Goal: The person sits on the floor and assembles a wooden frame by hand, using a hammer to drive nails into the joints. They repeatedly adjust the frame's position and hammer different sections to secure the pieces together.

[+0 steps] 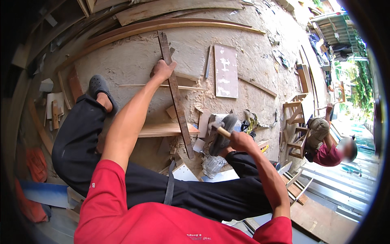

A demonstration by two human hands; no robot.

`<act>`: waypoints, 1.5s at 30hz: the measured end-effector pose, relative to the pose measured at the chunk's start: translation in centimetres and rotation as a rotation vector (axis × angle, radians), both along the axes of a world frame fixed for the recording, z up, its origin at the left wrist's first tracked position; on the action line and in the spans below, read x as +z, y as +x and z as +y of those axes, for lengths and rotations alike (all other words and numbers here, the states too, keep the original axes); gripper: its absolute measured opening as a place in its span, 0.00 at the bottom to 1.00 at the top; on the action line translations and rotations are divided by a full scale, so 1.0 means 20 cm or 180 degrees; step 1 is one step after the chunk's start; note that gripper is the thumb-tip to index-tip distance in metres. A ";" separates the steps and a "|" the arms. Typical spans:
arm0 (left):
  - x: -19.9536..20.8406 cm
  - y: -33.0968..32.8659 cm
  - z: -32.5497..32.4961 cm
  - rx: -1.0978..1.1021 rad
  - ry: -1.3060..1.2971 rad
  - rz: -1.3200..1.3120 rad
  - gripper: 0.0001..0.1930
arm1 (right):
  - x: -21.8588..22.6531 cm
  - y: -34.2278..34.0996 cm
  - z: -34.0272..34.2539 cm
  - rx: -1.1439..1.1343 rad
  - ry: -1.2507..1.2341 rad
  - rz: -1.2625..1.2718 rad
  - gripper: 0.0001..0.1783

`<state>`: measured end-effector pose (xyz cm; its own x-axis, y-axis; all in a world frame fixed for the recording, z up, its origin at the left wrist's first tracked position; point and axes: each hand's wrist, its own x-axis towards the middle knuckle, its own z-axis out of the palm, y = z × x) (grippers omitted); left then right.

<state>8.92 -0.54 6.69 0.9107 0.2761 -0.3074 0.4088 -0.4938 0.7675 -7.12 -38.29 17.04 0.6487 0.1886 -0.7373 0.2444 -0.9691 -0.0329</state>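
My left hand (pixel 163 70) is closed around the upper part of a long, dark brown wooden strip (pixel 177 101). The strip slants down toward me, its lower part crossing a light wooden plank (pixel 156 130). In my right hand (pixel 242 141) is a hammer (pixel 223 131), gripped by its pale handle, the head pointing left above my shod foot. A short piece showing behind my left hand is mostly hidden, so I cannot tell its kind. A thin wooden stick (pixel 191 87) lies on the ground behind the strip.
A flat brown board (pixel 226 71) with white patches lies beyond my hands. Long timbers (pixel 178 25) run along the far side. Crumpled clear plastic (pixel 213 166) sits by my right foot. At right, a person in a red shirt (pixel 331 152) sits near a wooden frame (pixel 298 140).
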 end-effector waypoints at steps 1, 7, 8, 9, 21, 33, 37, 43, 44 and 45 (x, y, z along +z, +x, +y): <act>0.00 0.00 0.00 0.0015 0.0033 0.0029 0.37 | 0.04 0.02 -0.02 -0.0209 0.0321 0.0053 0.14; 0.02 0.00 0.01 -0.0031 0.0039 0.0096 0.36 | -0.02 -0.06 0.30 -0.2592 0.3493 0.0081 0.06; 0.04 0.00 0.00 -0.0026 0.0059 0.0095 0.36 | -0.04 -0.06 0.40 -0.2875 0.3626 0.0105 0.05; 0.05 -0.01 -0.01 -0.0017 0.0085 0.0107 0.36 | -0.08 -0.06 0.49 -0.3165 0.3754 0.0147 0.05; -0.01 0.00 -0.01 0.0351 0.0201 -0.0144 0.32 | -0.22 0.02 0.99 -0.2550 0.3188 -0.1712 0.22; 0.03 -0.01 -0.01 0.0183 0.0355 0.0175 0.33 | -0.42 -0.02 1.00 -0.3061 0.2865 -0.1165 0.19; 0.05 0.00 -0.02 0.0067 0.0429 0.0354 0.34 | -0.40 -0.04 1.02 -0.3007 0.3120 -0.1537 0.17; 0.01 0.03 -0.02 0.0137 0.0487 0.0457 0.29 | -0.40 0.00 1.03 -0.3162 0.2843 -0.0848 0.15; 0.01 0.03 -0.02 0.0125 0.0512 0.0418 0.29 | -0.34 0.00 1.04 -0.3198 0.2877 -0.0950 0.16; 0.01 0.03 -0.02 0.0112 0.0537 0.0378 0.29 | -0.36 -0.01 1.04 -0.3280 0.2993 -0.1049 0.16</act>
<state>9.43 -0.93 6.84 0.8596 0.3637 -0.3589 0.5108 -0.5950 0.6205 -7.34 -17.50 9.93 0.9076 -0.1380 -0.3966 -0.4188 -0.3661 -0.8310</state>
